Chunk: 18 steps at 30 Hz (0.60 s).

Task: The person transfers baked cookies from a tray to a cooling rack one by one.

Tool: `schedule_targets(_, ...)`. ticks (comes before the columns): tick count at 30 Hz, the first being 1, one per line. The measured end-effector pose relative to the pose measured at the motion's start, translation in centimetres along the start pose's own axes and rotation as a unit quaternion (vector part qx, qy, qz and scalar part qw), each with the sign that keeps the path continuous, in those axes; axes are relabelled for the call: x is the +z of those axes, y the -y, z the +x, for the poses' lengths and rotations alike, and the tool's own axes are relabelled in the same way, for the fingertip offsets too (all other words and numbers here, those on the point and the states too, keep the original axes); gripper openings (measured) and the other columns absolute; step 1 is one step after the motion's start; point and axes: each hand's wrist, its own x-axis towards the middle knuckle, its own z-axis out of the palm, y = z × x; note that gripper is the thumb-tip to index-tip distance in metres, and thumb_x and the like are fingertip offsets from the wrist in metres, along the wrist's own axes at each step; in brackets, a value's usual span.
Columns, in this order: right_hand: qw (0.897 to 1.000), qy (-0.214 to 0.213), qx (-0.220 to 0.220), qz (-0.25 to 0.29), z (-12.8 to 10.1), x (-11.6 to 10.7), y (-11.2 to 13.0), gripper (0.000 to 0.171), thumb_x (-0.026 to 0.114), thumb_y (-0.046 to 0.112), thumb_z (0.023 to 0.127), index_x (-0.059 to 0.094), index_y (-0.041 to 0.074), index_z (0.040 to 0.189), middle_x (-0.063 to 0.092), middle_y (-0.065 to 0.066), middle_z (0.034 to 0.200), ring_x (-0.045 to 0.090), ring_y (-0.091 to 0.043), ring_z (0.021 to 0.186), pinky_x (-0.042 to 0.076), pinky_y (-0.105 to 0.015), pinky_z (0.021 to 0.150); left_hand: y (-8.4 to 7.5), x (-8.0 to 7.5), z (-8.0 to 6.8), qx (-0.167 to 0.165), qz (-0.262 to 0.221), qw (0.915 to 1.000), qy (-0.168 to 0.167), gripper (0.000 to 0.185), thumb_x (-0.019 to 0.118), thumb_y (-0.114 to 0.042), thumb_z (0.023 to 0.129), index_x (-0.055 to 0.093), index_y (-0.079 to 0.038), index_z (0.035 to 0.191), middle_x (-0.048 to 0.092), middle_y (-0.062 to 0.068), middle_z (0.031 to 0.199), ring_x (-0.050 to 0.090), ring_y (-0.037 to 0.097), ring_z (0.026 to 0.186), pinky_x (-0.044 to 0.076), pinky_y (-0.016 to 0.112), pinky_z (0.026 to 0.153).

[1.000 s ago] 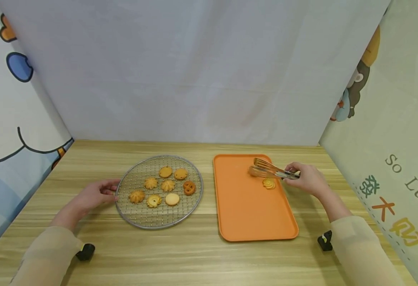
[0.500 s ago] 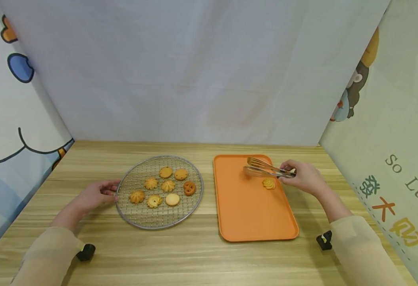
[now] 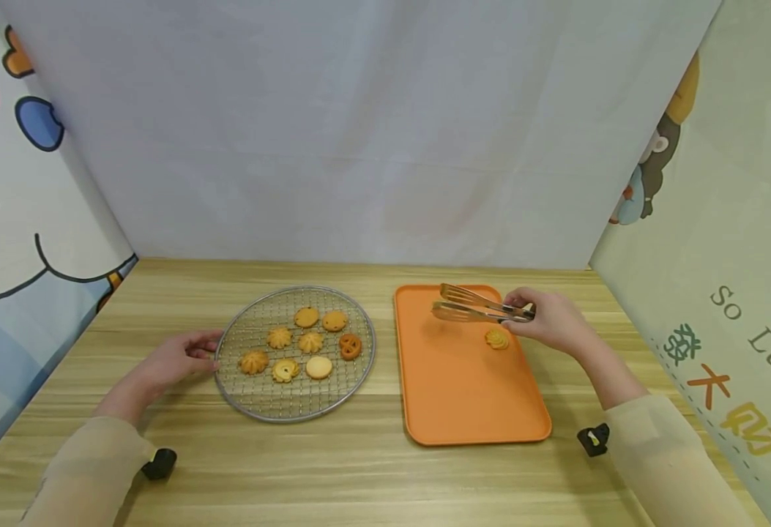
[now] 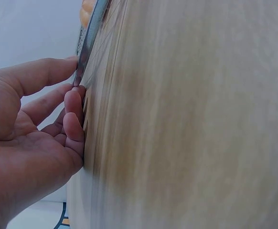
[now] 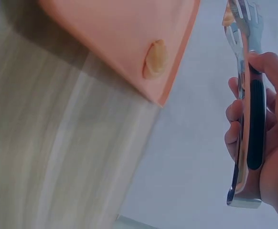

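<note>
Wooden table [image 3: 359,454] as landmark. White curtain [image 3: 359,124] hangs along table's far edge. Cartoon-printed panel [image 3: 23,197] stands at table's left side, blue and orange shapes on it. Second printed panel [image 3: 721,241] stands at table's right side, bear figure and lettering on it.

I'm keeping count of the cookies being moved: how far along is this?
Done: one cookie lies on the orange tray. In hand: the right hand holds the tongs empty above the tray, while the left hand touches the rack rim. Left: seven cookies on the rack.
</note>
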Motion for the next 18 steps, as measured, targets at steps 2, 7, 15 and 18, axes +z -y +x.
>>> schedule_targets(2, 1.000, 0.001, -0.002, -0.001, 0.1, -0.1, 0.4, 0.029, 0.073, 0.028, 0.081, 0.065, 0.013, 0.106, 0.066, -0.008, 0.100, 0.057, -0.014, 0.069, 0.044, -0.030, 0.060, -0.1, 0.0, -0.1, -0.002, -0.001, 1.0000, -0.002, 0.065, 0.067, -0.009, 0.086, 0.035, 0.012, 0.139, 0.049, 0.027, 0.121, 0.049, 0.016, 0.094, 0.046, 0.020, 0.072)
schedule_targets(7, 1.000, 0.000, -0.014, 0.002, 0.5, -0.5, 1.6, 0.031, 0.073, 0.028, 0.082, 0.065, 0.013, 0.107, 0.065, -0.009, 0.101, 0.058, -0.015, 0.071, 0.045, -0.032, 0.063, -0.2, 0.0, -0.1, -0.004, 0.002, 1.0000, -0.002, 0.066, 0.068, -0.010, 0.085, 0.036, 0.011, 0.138, 0.049, 0.027, 0.122, 0.049, 0.013, 0.093, 0.047, 0.020, 0.073)
schedule_targets(15, 1.000, 0.003, -0.021, 0.003, 1.2, -0.9, 3.5, 0.030, 0.073, 0.030, 0.082, 0.065, 0.014, 0.107, 0.064, -0.006, 0.101, 0.059, -0.016, 0.075, 0.047, -0.034, 0.066, -0.2, -0.1, -0.1, -0.004, -0.001, 1.0000, -0.001, 0.065, 0.067, -0.010, 0.086, 0.036, 0.011, 0.139, 0.048, 0.026, 0.122, 0.048, 0.014, 0.094, 0.047, 0.021, 0.073)
schedule_targets(18, 1.000, 0.001, -0.029, 0.004, 1.5, -1.1, 4.2, 0.030, 0.073, 0.030, 0.082, 0.065, 0.015, 0.107, 0.065, -0.006, 0.101, 0.060, -0.017, 0.075, 0.047, -0.035, 0.066, -0.2, 0.0, -0.1, -0.005, -0.004, 1.0000, 0.001, 0.066, 0.067, -0.010, 0.086, 0.035, 0.011, 0.139, 0.048, 0.026, 0.122, 0.049, 0.014, 0.094, 0.046, 0.020, 0.073)
